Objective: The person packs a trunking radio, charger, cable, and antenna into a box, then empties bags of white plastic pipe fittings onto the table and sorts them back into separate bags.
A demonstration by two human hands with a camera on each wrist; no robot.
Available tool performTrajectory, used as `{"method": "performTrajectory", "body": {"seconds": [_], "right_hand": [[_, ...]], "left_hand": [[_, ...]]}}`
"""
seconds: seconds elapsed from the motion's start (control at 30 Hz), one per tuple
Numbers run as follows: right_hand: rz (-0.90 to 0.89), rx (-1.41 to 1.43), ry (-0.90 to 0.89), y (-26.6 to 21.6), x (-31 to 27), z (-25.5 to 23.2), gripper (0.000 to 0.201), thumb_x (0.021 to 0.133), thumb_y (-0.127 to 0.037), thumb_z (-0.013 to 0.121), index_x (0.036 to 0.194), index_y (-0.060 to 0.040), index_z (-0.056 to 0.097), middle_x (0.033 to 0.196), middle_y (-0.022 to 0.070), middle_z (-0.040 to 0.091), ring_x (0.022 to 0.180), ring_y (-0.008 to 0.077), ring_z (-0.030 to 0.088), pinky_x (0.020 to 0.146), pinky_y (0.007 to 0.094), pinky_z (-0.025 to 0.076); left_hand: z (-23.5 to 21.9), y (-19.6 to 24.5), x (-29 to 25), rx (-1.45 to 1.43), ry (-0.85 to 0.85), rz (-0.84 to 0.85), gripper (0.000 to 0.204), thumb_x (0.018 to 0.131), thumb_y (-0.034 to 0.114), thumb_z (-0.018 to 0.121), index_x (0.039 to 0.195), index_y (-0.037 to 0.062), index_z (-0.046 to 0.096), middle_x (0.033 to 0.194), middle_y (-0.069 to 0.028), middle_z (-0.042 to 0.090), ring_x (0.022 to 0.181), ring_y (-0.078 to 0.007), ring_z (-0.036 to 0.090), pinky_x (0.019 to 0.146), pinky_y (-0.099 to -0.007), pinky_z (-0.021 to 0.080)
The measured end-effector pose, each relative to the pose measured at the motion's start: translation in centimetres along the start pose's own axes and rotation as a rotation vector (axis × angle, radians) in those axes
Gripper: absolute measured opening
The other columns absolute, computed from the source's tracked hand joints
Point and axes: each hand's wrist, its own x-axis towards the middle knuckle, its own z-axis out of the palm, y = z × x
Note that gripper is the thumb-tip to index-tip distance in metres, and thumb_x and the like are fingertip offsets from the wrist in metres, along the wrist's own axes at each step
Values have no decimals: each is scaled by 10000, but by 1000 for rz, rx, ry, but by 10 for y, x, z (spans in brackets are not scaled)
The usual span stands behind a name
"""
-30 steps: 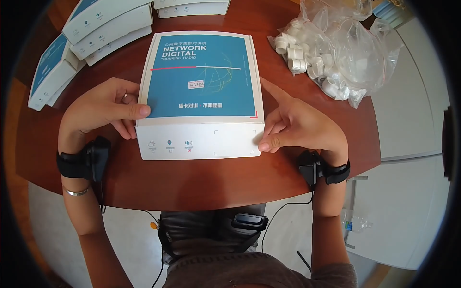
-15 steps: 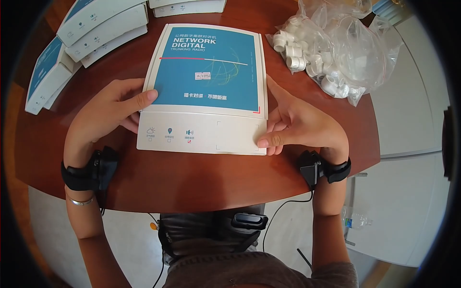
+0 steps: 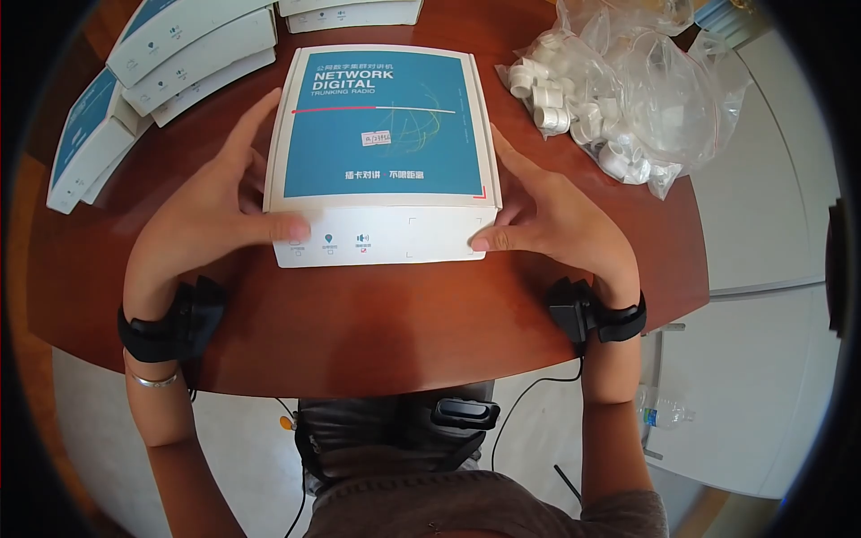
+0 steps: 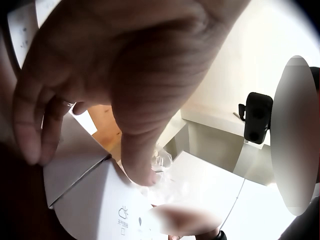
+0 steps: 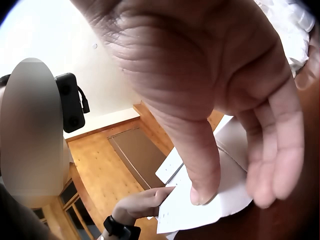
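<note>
A white cardboard box (image 3: 381, 143) with a blue top printed "NETWORK DIGITAL TRUNKING RADIO" lies face up over the table. A small handwritten label is stuck on its top. My left hand (image 3: 197, 211) is at the left side, its fingers extended and spread along that side. Its blurred thumb reaches over the printed front face. With the thumb on the front face and the fingers along the right side, my right hand (image 3: 565, 211) holds the near right corner. In the right wrist view, that thumb lies against the white cardboard (image 5: 200, 215).
More boxes like it (image 3: 197, 67) are stacked at the back left of the brown table (image 3: 386, 332), with another (image 3: 354, 13) at the back. Clear plastic bags (image 3: 619, 108) of white fittings lie at the back right. White cabinets (image 3: 762, 386) stand on the right.
The box tipped up toward me, then came down flatter, its front face now foreshortened. My left hand has loosened and spread its fingers; the right has stayed at its corner.
</note>
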Motion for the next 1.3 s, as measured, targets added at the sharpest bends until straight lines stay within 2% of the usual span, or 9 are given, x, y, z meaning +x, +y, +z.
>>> {"method": "performTrajectory", "body": {"seconds": [0.1,0.23,0.6,0.67,0.8,0.87,1.0,1.2,1.3], "right_hand": [[-52,-19,69,5,2,-4,981,715,23,754,1486,-54,152,1116,104,618,845,127,614,754,269,519],[-367,240,302,15,16,-3,929,705,17,739,1476,-69,228,1078,85,622,789,105,581,640,239,502],[-517,437,447,3,11,-1,590,842,-18,650,1382,-17,411,981,65,640,687,76,572,567,209,489],[-574,430,495,3,11,1,476,875,-49,622,1331,-30,488,935,50,646,703,72,574,586,203,484],[-408,522,539,10,8,-5,295,919,-71,562,1212,-54,588,902,8,639,729,50,558,641,191,454],[-345,528,512,15,10,-5,261,917,-76,564,1174,-69,611,893,-5,638,723,47,555,643,193,454],[-277,526,467,27,15,-4,209,920,-117,570,1116,-77,629,880,-10,644,715,51,565,632,192,463],[-280,517,455,36,21,-7,155,918,-120,563,1031,-41,632,846,11,647,696,62,574,613,206,476],[-272,535,435,39,22,-6,141,905,-104,565,1004,-37,639,835,12,642,694,64,575,602,209,475]], "left_hand": [[9,-8,3,-63,2,282,1034,577,113,858,1455,151,311,1254,-137,486,1191,-242,465,1015,-371,405],[16,-5,7,-337,32,237,1053,545,76,861,1450,165,330,1328,-124,422,1227,-238,414,1062,-371,345],[-22,-6,5,264,696,904,797,560,106,820,1292,92,506,1366,-81,400,1199,-223,465,1011,-350,381],[-42,-15,0,393,1029,992,788,575,86,819,1288,64,486,1364,-108,383,1208,-227,454,1006,-351,395],[-105,-45,-24,224,1494,701,620,729,-1,703,1289,17,436,1319,-121,397,1187,-248,458,976,-350,438],[-163,-107,-36,-141,1423,841,498,780,-33,566,1265,-3,456,1288,-154,432,1114,-274,500,938,-381,456],[-201,-172,-58,-179,1564,498,443,794,24,516,1236,4,517,1233,-164,515,1076,-263,527,885,-354,458],[-228,-211,-58,-128,1544,208,449,864,220,511,1280,52,522,1241,-131,514,1149,-267,489,954,-363,401],[-200,-171,-56,-223,1506,45,506,884,329,540,1303,46,507,1270,-141,511,1161,-264,485,963,-364,392]]}}
